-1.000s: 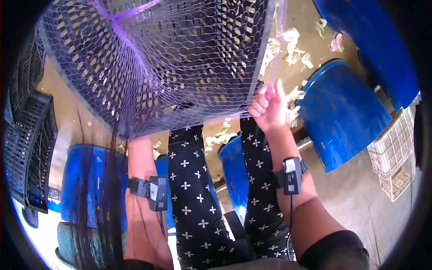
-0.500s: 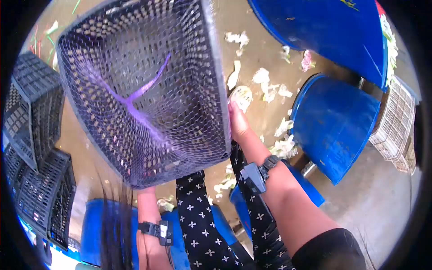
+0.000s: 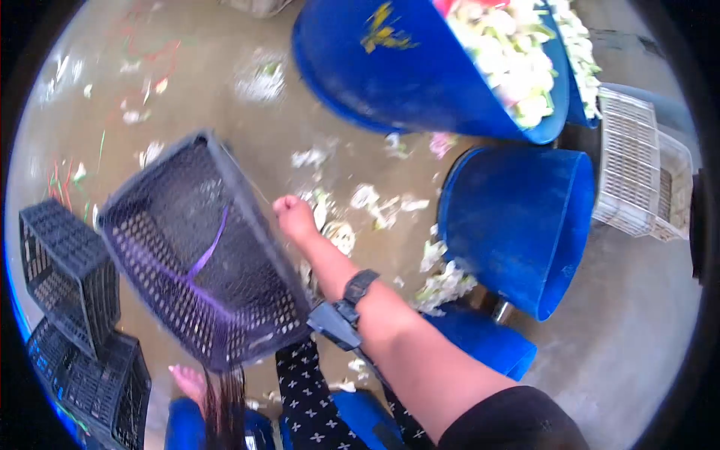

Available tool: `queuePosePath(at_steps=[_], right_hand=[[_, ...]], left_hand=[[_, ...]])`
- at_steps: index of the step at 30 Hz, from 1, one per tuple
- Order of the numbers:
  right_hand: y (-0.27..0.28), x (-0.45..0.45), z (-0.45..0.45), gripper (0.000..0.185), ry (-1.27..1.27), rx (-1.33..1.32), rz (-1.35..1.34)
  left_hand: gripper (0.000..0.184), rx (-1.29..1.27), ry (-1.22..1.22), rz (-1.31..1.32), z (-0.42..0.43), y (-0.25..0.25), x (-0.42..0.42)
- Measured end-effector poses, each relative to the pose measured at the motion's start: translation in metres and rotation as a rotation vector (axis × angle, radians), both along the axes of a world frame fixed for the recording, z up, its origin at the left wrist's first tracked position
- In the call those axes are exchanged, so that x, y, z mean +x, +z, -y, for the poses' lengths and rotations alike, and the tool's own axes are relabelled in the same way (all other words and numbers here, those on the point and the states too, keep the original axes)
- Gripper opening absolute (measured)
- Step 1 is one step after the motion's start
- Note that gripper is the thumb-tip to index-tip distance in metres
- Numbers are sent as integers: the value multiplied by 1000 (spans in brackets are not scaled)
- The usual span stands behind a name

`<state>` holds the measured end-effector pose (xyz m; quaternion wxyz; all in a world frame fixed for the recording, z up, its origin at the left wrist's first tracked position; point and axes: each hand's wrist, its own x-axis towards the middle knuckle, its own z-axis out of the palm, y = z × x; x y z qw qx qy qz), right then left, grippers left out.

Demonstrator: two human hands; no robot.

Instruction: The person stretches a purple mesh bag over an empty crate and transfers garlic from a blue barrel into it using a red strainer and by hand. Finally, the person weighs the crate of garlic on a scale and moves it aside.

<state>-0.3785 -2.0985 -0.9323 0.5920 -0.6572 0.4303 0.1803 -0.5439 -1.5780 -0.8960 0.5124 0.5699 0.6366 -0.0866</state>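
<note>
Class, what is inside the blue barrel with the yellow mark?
Pale, green-tinged plant pieces show in the blue barrel, with something red beside them. That top layer covers whatever lies beneath, including the barrel's bottom.

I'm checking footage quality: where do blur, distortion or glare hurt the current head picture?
Head view: the netted black crate has a smeared base, probably motion blur; head view: pale floor scraps near the top are streaked; head view: wide-lens bending, black corners, and sheen on the floor.
</note>
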Motion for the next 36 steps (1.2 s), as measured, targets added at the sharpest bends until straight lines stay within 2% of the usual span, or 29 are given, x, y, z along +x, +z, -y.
queuePosePath(at_steps=[2,3,4,5,6,7,9,10,11,12,13,14,15,16,17,18,20,22,23,25,26,28,30,31,32,34,36], right_hand=[[48,11,27,41,162,-216,-3],[83,18,43,52,245,-156,-47],[114,21,52,50,234,-183,156],[171,33,68,48,176,-35,261],[207,36,80,41,60,9,443],[253,43,102,37,-97,-30,567],[307,72,171,38,-321,-123,636],[313,93,206,40,-575,27,587],[312,116,235,40,-691,13,576],[301,141,265,38,-676,-68,475],[307,161,279,37,-634,-51,292],[281,182,297,32,-524,147,298],[245,200,305,28,-445,34,341],[226,210,302,26,-404,-391,261],[255,204,289,30,-354,-517,201],[259,204,290,57,-314,-531,114],[271,191,292,45,-439,-522,291],[285,166,303,38,-479,-600,379],[293,149,308,38,-514,-613,353],[319,99,310,36,-656,-431,771],[348,63,304,32,-684,-377,679],[386,-25,275,19,-634,-529,740],[406,-129,233,13,-628,-683,594],[398,-176,220,14,-631,-727,496],[399,-226,199,17,-654,-765,389],[421,-315,147,26,-817,-795,177],[461,-370,89,17,-1072,-818,12]], left_hand=[[55,451,-320,14,100,53,52],[55,444,-324,34,144,67,69],[49,447,-465,159,184,80,87],[44,450,-603,285,228,96,107],[39,453,-740,409,268,107,122],[37,329,-686,334,319,123,141],[43,284,-882,342,359,74,149],[45,265,-933,272,392,68,157],[50,161,-914,360,421,56,165],[72,77,-909,232,442,49,170],[67,216,-953,120,460,50,173],[63,355,-986,8,473,49,179],[63,365,-987,18,474,53,184],[58,414,-1064,-43,470,55,187],[54,462,-1150,-110,466,58,185],[54,466,-1180,-109,463,62,181],[48,480,-1390,102,460,71,168],[49,433,-1619,90,473,82,153],[51,449,-1650,47,487,90,145],[54,492,-1712,30,498,91,128],[54,448,-1752,16,501,95,126],[47,488,-1808,125,497,95,116],[40,360,-1908,153,492,134,117],[35,362,-1879,232,495,114,118],[39,377,-1910,214,501,116,119],[40,430,-1944,210,510,130,122],[41,430,-2001,217,517,155,143]])
